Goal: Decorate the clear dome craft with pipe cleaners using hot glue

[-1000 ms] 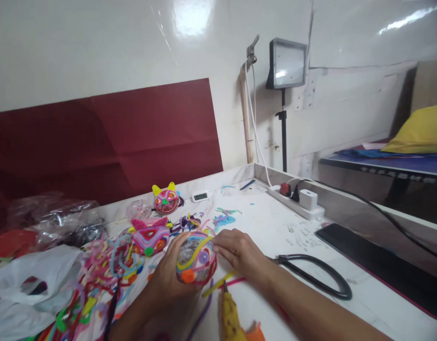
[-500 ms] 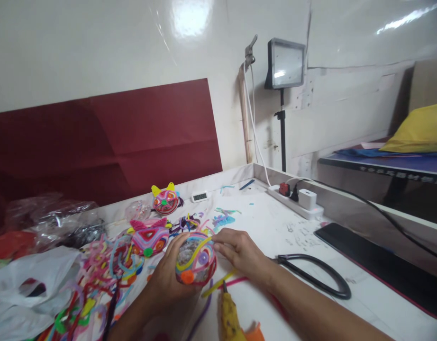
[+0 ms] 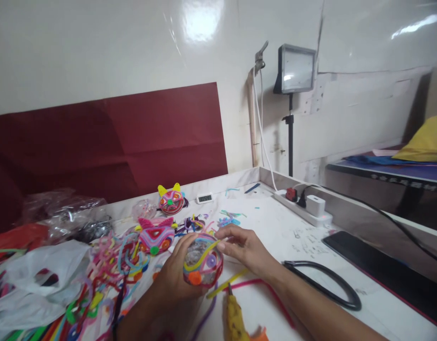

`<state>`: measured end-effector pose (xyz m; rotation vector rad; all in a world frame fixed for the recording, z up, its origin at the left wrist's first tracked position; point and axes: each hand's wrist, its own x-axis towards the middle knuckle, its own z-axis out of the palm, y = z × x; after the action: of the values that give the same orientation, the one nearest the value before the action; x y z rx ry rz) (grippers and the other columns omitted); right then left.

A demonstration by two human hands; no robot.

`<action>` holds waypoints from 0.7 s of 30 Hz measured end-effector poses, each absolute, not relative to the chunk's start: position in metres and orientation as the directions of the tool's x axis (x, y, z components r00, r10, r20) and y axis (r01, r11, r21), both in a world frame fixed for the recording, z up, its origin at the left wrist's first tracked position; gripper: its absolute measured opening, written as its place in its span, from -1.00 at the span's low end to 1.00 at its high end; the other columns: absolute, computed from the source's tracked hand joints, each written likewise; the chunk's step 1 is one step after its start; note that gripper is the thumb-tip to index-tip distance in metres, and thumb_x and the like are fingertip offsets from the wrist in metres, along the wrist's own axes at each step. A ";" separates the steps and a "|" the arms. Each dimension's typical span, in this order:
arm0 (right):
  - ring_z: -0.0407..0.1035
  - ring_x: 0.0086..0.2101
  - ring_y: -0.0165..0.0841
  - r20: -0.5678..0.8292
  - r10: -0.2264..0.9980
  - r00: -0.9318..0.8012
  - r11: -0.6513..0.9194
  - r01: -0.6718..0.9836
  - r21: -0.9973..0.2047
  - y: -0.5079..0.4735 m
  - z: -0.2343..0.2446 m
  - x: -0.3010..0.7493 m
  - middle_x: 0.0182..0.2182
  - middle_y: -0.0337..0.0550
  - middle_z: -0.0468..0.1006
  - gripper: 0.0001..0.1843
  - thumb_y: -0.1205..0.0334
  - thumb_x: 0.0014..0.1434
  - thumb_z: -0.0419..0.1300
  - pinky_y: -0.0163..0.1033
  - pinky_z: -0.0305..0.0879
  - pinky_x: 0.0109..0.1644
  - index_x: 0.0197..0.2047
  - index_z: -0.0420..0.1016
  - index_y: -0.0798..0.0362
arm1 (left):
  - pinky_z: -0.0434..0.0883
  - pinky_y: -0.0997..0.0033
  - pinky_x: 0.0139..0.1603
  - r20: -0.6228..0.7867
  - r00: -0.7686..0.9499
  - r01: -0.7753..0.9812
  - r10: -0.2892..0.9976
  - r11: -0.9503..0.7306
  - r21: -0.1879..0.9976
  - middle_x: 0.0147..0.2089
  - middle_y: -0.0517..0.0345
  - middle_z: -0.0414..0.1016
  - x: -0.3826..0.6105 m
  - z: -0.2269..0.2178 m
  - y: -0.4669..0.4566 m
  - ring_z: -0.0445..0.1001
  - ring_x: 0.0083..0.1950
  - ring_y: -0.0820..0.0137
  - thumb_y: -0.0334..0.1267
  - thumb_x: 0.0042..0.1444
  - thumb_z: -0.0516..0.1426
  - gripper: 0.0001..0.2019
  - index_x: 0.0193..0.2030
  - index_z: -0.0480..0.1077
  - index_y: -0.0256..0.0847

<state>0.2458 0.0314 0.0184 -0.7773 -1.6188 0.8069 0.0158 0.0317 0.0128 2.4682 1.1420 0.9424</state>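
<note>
My left hand [image 3: 177,267] is wrapped round the left side of a round ball decorated with pipe cleaners [image 3: 212,273]. Its front carries a purple button-like disc, an orange piece and a still greyish patch. A yellow pipe cleaner [image 3: 205,256] curves across the ball. At the ball's upper right, the thumb and forefinger of my right hand [image 3: 245,248] pinch that strip's end; the fingertips partly hide it. Below my hands, a yellow hot glue gun [image 3: 235,315] points its nozzle upward, beside a loose yellow pipe cleaner [image 3: 225,285] and a crimson one [image 3: 280,303].
Two finished-looking cat-face ornaments, one pink-eared [image 3: 156,235], one yellow-eared [image 3: 171,201], stand behind. Pipe cleaner scraps [image 3: 104,258] and a white plastic bag [image 3: 44,270] crowd the left. Black-handled scissors [image 3: 327,279], a black mat [image 3: 378,279] and a power strip [image 3: 311,213] are right.
The whole view has shifted slightly, so everything appears a little further right. My left hand keeps its hold on the ball; my right fingers have adjusted slightly at the yellow strip's end.
</note>
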 end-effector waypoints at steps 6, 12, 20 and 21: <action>0.45 -0.25 -0.27 0.549 0.817 -0.178 0.563 0.041 -0.825 0.036 0.022 0.243 -0.33 -0.11 0.58 -0.72 -0.02 0.08 0.31 -0.18 0.34 -0.16 -0.41 0.54 0.04 | 0.28 -0.11 0.29 0.447 0.449 0.599 0.774 -0.632 0.492 0.29 -0.09 0.28 0.018 0.016 0.027 0.26 0.31 -0.08 -0.28 -0.27 0.36 -0.10 0.29 0.15 -0.08; 0.41 -0.31 -0.30 0.512 0.837 -0.190 0.523 0.008 -0.852 0.042 0.022 0.241 -0.39 -0.13 0.56 -0.72 0.01 0.07 0.31 -0.19 0.32 -0.20 -0.48 0.52 0.06 | 0.22 -0.10 0.33 0.428 0.468 0.592 0.773 -0.634 0.497 0.33 -0.12 0.21 0.019 0.014 0.028 0.20 0.34 -0.06 -0.32 -0.29 0.34 -0.09 0.28 0.11 -0.10; 0.41 -0.43 -0.36 0.401 0.895 -0.195 0.401 -0.045 -0.915 0.047 0.021 0.237 -0.48 -0.20 0.56 -0.68 -0.03 -0.02 0.36 -0.22 0.35 -0.27 -0.48 0.52 0.08 | 0.19 -0.07 0.35 0.388 0.465 0.618 0.796 -0.606 0.501 0.36 -0.14 0.14 0.018 0.012 0.029 0.14 0.38 -0.04 -0.31 -0.27 0.34 -0.05 0.31 0.06 -0.14; 0.41 -0.44 -0.36 0.390 0.900 -0.196 0.388 -0.047 -0.920 0.047 0.021 0.237 -0.49 -0.20 0.56 -0.68 -0.02 -0.04 0.37 -0.23 0.36 -0.27 -0.48 0.52 0.08 | 0.17 -0.08 0.36 0.379 0.467 0.621 0.799 -0.602 0.502 0.37 -0.15 0.12 0.018 0.012 0.029 0.13 0.38 -0.04 -0.31 -0.27 0.34 -0.05 0.31 0.05 -0.14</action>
<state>0.2371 0.0469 0.0211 -0.7970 -1.5134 1.0468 0.0177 0.0287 0.0119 2.4256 1.2097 0.8597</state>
